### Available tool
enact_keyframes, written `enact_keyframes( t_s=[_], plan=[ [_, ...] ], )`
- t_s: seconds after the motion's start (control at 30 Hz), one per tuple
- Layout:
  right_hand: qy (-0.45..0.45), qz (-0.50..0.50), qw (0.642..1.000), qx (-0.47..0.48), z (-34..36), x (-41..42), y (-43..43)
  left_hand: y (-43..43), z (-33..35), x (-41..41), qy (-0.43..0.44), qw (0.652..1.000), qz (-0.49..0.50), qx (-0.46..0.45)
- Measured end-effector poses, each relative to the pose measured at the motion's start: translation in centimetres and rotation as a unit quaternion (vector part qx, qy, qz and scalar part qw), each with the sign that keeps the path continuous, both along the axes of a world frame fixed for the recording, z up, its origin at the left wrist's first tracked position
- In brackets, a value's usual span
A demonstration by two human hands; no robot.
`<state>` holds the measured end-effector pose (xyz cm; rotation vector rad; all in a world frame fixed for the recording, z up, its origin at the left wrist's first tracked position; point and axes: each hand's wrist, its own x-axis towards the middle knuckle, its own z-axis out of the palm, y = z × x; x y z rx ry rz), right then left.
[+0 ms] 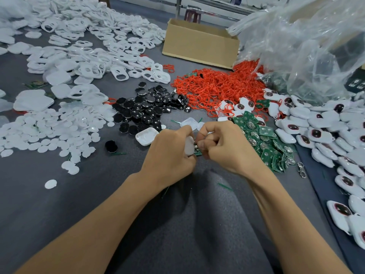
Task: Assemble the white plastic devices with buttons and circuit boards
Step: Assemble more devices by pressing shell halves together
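Grey cloth tabletop (59, 204); cardboard box (199, 46) behind; left hand (169, 157) around white casing (189, 145); right hand (227, 149) tight on green board (198, 152)

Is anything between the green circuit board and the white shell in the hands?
Nothing visible. The left hand grips the white shell, the right hand pinches the circuit board right against it; the joint itself is hidden.

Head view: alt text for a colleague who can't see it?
The left hand grips a white shell while the right hand pinches a green circuit board against it. Piles of white parts, black buttons, red rings and boards surround them.
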<state>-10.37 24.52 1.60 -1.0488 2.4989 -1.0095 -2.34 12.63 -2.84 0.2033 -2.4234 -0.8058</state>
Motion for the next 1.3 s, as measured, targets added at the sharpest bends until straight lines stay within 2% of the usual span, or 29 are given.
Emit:
enact_keyframes(
  t_s=[0.23, 0.5, 0.87, 1.03, 1.3],
  plan=[
    [-0.02, 0.048, 0.998, -0.041, 0.3, 0.1, 0.5, -0.1, 0.2, 0.1, 0.002, 0.999, -0.028, 0.037],
    [-0.006, 0.066, 0.998, -0.013, 0.7, 0.2, 1.1, -0.2, 0.2, 0.3, -0.01, 0.998, -0.061, 0.022],
    [-0.001, 0.086, 0.995, -0.043, 1.2, 0.8, 1.6, -0.3, 1.0, 0.6, -0.012, 0.985, -0.124, 0.122],
    [0.041, 0.035, 0.998, -0.029, 1.1, 0.9, 1.3, -0.3, 0.7, 0.4, -0.004, 0.986, -0.098, 0.138],
    [0.187, -0.026, 0.981, -0.034, 0.4, 1.8, 1.0, 0.0, 0.4, 0.4, 0.008, 0.998, -0.035, 0.06]
  ],
)
